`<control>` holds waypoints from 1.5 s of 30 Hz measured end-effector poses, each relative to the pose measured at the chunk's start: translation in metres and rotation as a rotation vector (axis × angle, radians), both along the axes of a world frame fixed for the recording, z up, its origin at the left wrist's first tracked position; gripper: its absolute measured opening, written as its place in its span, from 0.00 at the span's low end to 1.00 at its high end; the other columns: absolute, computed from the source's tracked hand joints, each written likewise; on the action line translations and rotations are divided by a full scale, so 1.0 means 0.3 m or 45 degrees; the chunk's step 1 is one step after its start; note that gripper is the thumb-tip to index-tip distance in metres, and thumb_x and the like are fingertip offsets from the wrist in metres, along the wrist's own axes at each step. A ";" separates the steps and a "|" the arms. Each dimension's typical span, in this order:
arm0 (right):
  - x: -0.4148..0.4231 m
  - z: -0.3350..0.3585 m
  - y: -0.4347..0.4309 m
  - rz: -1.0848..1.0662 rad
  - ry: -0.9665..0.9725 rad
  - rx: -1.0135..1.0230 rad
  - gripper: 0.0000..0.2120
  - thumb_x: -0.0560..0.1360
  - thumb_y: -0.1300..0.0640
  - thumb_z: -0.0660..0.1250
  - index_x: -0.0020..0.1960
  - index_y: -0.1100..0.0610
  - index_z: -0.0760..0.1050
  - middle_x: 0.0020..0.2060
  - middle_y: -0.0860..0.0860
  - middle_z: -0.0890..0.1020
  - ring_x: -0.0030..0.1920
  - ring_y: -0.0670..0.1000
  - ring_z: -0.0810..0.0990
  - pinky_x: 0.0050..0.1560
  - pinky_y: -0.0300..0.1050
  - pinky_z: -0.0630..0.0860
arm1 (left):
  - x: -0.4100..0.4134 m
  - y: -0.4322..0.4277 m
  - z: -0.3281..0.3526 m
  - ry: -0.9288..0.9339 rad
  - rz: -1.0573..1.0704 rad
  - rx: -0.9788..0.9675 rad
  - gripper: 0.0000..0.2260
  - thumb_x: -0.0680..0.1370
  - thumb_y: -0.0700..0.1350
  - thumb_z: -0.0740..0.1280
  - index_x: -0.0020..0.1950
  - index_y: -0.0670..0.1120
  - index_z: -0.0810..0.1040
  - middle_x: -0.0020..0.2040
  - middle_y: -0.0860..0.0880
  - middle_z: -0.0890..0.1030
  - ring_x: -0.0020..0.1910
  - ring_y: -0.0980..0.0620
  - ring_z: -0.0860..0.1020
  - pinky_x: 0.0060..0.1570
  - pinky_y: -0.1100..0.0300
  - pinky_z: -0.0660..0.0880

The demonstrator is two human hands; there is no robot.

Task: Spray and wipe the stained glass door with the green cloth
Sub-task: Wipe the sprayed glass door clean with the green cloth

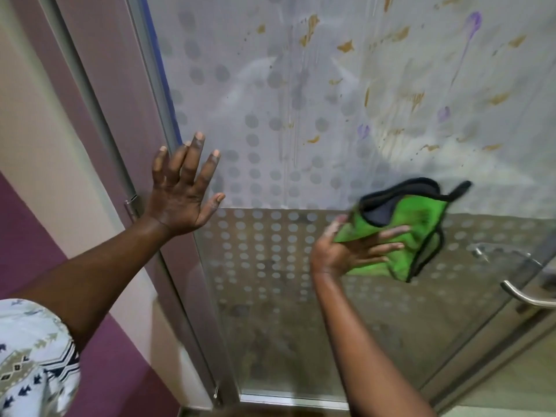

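Our right hand (355, 251) grips the green cloth (403, 236) low on the glass door (270, 100), while our left hand (183, 188) rests with fingers spread wide near the metal frame (162, 94). Swinging the cloth sideways, we could bump the handle (523, 296) just to its right. Higher up we have lots of room, but smearing the brown stains (310, 28) and purple stains (474, 22) could spread them

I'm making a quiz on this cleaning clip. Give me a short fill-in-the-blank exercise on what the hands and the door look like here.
1. The green cloth is held in the ____ hand.
2. The left hand is open with fingers ____, holding nothing.
3. Besides purple marks, the glass door bears splatters coloured ____.
4. The metal door handle lies to the ____ of the cloth.

Missing words: right; spread; brown; right
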State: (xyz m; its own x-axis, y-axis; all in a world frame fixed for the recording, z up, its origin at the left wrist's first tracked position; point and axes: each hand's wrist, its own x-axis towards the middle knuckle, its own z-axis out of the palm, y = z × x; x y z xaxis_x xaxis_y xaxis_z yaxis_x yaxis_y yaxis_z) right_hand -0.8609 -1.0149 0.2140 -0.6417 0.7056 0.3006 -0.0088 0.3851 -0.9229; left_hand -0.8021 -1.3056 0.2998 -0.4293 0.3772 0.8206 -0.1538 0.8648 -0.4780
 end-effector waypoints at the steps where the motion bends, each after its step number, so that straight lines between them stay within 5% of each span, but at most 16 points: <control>1: 0.043 0.004 -0.079 0.070 0.052 0.150 0.50 0.74 0.29 0.53 0.83 0.57 0.36 0.82 0.59 0.46 0.81 0.66 0.45 0.77 0.70 0.53 | 0.001 0.002 0.002 0.000 -0.001 0.000 0.36 0.79 0.62 0.60 0.83 0.45 0.58 0.82 0.39 0.55 0.78 0.39 0.58 0.75 0.40 0.53; 4: 0.185 0.017 -0.302 0.488 -0.045 0.658 0.56 0.62 0.32 0.58 0.83 0.51 0.39 0.80 0.68 0.41 0.78 0.76 0.41 0.74 0.78 0.48 | 0.014 0.008 0.005 -0.017 -0.006 0.016 0.35 0.80 0.61 0.60 0.83 0.45 0.58 0.82 0.40 0.55 0.78 0.39 0.58 0.75 0.39 0.55; 8: 0.214 0.027 -0.359 0.581 -0.053 0.972 0.54 0.63 0.34 0.58 0.83 0.50 0.44 0.79 0.69 0.41 0.73 0.81 0.51 0.69 0.83 0.49 | 0.032 0.021 0.012 -0.064 -0.036 0.045 0.33 0.81 0.58 0.59 0.82 0.45 0.59 0.83 0.40 0.55 0.77 0.39 0.60 0.74 0.39 0.58; 13: 0.166 0.073 -0.123 0.592 0.242 1.252 0.52 0.58 0.45 0.68 0.81 0.38 0.54 0.81 0.57 0.50 0.67 0.69 0.64 0.62 0.67 0.70 | 0.051 0.047 0.024 -0.115 -0.030 0.097 0.31 0.81 0.57 0.59 0.82 0.45 0.60 0.82 0.39 0.56 0.76 0.38 0.62 0.73 0.38 0.60; 15: 0.123 0.121 -0.049 0.544 0.400 1.421 0.52 0.57 0.51 0.66 0.81 0.38 0.55 0.82 0.56 0.51 0.62 0.64 0.68 0.59 0.61 0.68 | 0.060 0.063 0.030 -0.133 -0.025 0.127 0.31 0.81 0.57 0.58 0.82 0.44 0.60 0.82 0.39 0.56 0.76 0.37 0.63 0.72 0.39 0.60; 18: 0.089 0.205 -0.025 0.556 0.458 1.609 0.52 0.60 0.47 0.69 0.82 0.40 0.53 0.82 0.57 0.50 0.60 0.63 0.69 0.59 0.60 0.65 | 0.079 0.083 0.042 -0.160 -0.020 0.166 0.30 0.82 0.56 0.57 0.81 0.44 0.62 0.82 0.39 0.56 0.76 0.37 0.64 0.72 0.40 0.61; 23: 0.087 0.366 -0.078 0.496 0.602 1.662 0.50 0.61 0.46 0.71 0.81 0.43 0.57 0.82 0.57 0.54 0.63 0.63 0.68 0.60 0.61 0.64 | 0.115 0.099 0.078 -0.257 -0.019 0.228 0.28 0.81 0.54 0.56 0.80 0.43 0.65 0.82 0.40 0.58 0.75 0.38 0.65 0.70 0.41 0.63; 27: 0.111 0.579 -0.177 0.498 0.710 1.677 0.44 0.64 0.45 0.69 0.80 0.46 0.62 0.82 0.59 0.56 0.72 0.68 0.64 0.73 0.73 0.54 | 0.151 0.084 0.141 -0.279 -0.044 0.210 0.25 0.78 0.52 0.59 0.73 0.42 0.69 0.76 0.38 0.68 0.70 0.36 0.72 0.66 0.40 0.66; 32: 0.086 0.950 -0.269 0.391 0.777 1.600 0.44 0.67 0.42 0.70 0.81 0.44 0.60 0.82 0.59 0.56 0.79 0.74 0.50 0.73 0.79 0.46 | 0.159 0.048 0.359 -0.120 -0.008 0.386 0.27 0.79 0.53 0.57 0.74 0.40 0.71 0.73 0.36 0.70 0.70 0.35 0.70 0.68 0.40 0.65; 35: 0.072 1.123 -0.312 0.367 0.818 1.507 0.44 0.66 0.44 0.72 0.80 0.45 0.62 0.81 0.58 0.58 0.80 0.71 0.52 0.75 0.76 0.49 | 0.123 0.034 0.542 0.018 -0.040 0.424 0.27 0.80 0.52 0.58 0.76 0.41 0.68 0.75 0.36 0.67 0.72 0.36 0.66 0.68 0.40 0.64; 38: 0.060 1.089 -0.327 0.412 0.933 1.516 0.39 0.68 0.48 0.73 0.78 0.51 0.68 0.80 0.57 0.61 0.81 0.65 0.56 0.78 0.69 0.52 | 0.076 0.015 0.663 0.109 -0.029 0.463 0.28 0.81 0.52 0.57 0.79 0.43 0.63 0.78 0.37 0.64 0.75 0.37 0.64 0.70 0.41 0.62; 45: 0.026 0.612 -0.247 0.805 1.228 1.888 0.21 0.74 0.66 0.65 0.66 0.60 0.80 0.74 0.60 0.71 0.77 0.66 0.65 0.76 0.65 0.62 | 0.011 -0.108 0.666 0.185 -0.165 0.435 0.28 0.82 0.48 0.56 0.83 0.44 0.56 0.82 0.40 0.57 0.80 0.39 0.58 0.77 0.42 0.57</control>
